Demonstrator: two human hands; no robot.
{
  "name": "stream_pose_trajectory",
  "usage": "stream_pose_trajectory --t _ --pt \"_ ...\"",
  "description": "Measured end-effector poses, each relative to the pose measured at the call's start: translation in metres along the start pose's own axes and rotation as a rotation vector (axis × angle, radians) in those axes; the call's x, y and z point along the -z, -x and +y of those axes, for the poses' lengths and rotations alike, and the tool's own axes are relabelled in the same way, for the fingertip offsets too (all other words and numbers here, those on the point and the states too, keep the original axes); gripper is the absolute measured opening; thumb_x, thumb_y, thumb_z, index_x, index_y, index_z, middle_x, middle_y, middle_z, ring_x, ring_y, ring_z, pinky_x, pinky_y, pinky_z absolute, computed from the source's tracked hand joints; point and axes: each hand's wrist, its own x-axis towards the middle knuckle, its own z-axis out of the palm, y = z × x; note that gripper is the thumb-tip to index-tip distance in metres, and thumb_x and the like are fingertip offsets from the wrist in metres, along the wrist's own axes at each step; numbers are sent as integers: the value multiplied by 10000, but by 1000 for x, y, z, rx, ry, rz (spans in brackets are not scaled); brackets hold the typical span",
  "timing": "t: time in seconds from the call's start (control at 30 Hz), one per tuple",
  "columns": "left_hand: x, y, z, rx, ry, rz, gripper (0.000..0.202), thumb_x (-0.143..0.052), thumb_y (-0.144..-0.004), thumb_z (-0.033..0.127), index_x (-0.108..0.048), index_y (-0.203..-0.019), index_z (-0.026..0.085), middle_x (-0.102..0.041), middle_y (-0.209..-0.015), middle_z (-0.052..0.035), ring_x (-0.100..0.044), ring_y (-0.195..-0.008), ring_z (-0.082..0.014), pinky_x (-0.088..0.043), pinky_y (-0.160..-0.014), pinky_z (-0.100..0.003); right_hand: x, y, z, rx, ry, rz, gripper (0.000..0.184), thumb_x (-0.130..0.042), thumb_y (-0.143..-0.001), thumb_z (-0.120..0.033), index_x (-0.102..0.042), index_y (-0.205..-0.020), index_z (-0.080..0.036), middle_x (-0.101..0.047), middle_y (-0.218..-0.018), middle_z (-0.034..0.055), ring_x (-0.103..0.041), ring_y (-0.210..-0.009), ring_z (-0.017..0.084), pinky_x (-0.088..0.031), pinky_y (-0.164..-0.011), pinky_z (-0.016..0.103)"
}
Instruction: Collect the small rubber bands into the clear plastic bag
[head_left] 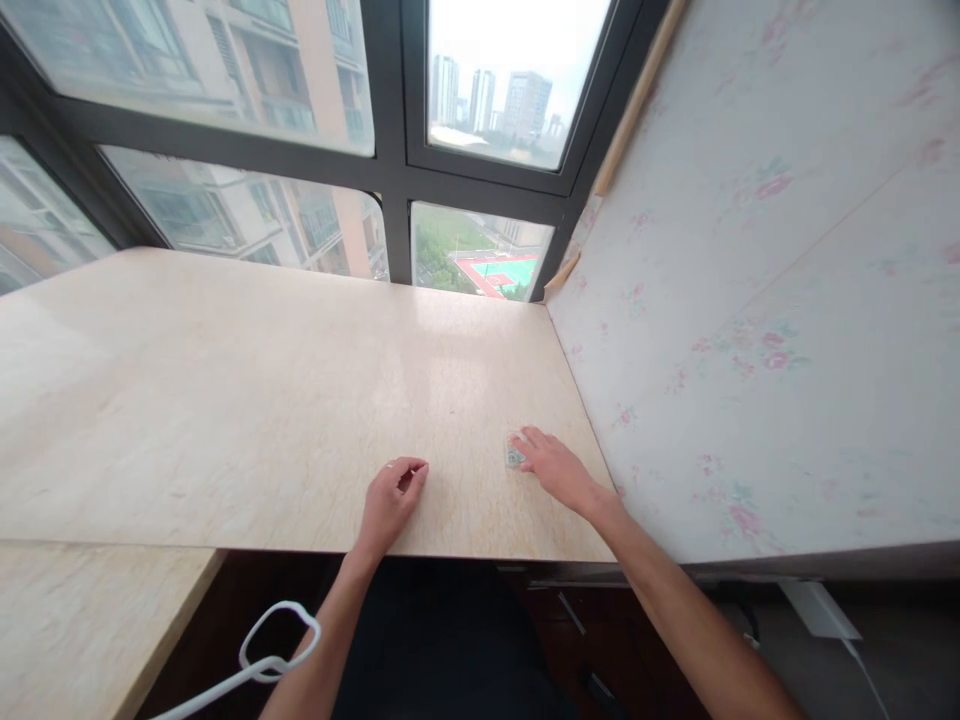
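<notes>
My left hand (391, 497) rests on the pale wooden tabletop (247, 400) near its front edge, with a ring on one finger and the fingers curled loosely inward around nothing I can see. My right hand (553, 467) lies flat further right, fingers stretched out, their tips on a small clear packet or card (514, 455) that lies on the table. What the small item is stays unclear.
A flower-patterned wall (750, 300) borders the table on the right. Large dark-framed windows (390, 170) stand behind the table's far edge. A second table section (82, 620) sits lower left. A white looped cable (262, 650) hangs by my left arm.
</notes>
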Motion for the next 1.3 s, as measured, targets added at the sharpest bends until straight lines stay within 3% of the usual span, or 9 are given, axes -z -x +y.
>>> stream_pose_trajectory --t 0.1,0.17,0.27,0.37,0.47,0.57,0.73,1.03,1.3 --pt "0 1 -1 -18 3 15 212 -518 -863 357 -648 -835 192 -684 -801 -43 -628 -727 -185 -489 -674 -298 -4 7 -20 -9 78 101 496 -469 -883 -54 -508 -1356 -198 -474 -1431 146 -378 -1357 309 -299 -1089 557" --pt "-1 3 -2 -22 8 19 207 -516 -865 350 -647 -838 191 -684 -807 -45 -627 -731 -184 -486 -674 -296 -4 12 -40 -1 30 205 521 -458 -882 -56 -463 -1389 -175 -436 -1457 153 -342 -1378 302 -264 -1111 559" --pt "-2 5 -4 -32 10 19 205 -510 -873 340 -644 -849 187 -681 -815 -48 -623 -739 -182 -482 -680 -297 -5 14 -82 69 -227 336 434 -459 -923 -150 -495 -1355 -179 -514 -1382 146 -433 -1308 265 -362 -1073 472" --pt "-2 6 -5 -43 11 24 193 -506 -874 321 -640 -849 185 -676 -808 -46 -615 -736 -177 -475 -686 -296 -16 8 -122 200 -597 317 237 -461 -951 -236 -662 -1074 -211 -688 -1036 86 -613 -1001 209 -484 -887 349" --pt "-2 6 -4 -38 13 32 183 -506 -873 306 -640 -846 184 -675 -802 -44 -612 -736 -174 -471 -689 -294 -35 -6 -144 69 -789 303 309 -482 -942 -309 -610 -684 -195 -608 -652 8 -547 -632 149 -437 -611 261" --pt "-1 6 -3 -38 20 21 189 -504 -878 315 -640 -853 185 -675 -805 -43 -611 -736 -173 -470 -690 -297 -51 -16 -148 -95 -845 328 434 -442 -952 -363 -438 -552 -197 -461 -529 -35 -424 -518 115 -326 -520 247" --pt "0 6 -3 -29 53 20 198 -492 -885 329 -631 -865 189 -673 -828 -49 -607 -758 -177 -474 -700 -305 -57 -12 -144 -54 -816 345 437 -438 -941 -362 -326 -547 -209 -331 -535 -52 -341 -525 111 -259 -518 256" --pt "5 8 5 -30 43 -47 90 -475 -765 190 -546 -710 198 -619 -753 -23 -551 -722 -174 -435 -683 -306 -57 -8 -146 -43 -772 322 426 -448 -938 -350 -298 -565 -210 -325 -559 -50 -337 -544 114 -253 -540 262" --pt "9 8 6 -18 188 -86 196 -353 -759 173 -515 -653 199 -608 -756 -36 -548 -768 -189 -428 -733 -320 -56 -8 -146 -39 -745 321 432 -462 -930 -350 -324 -546 -210 -333 -553 -47 -340 -539 115 -257 -533 263"
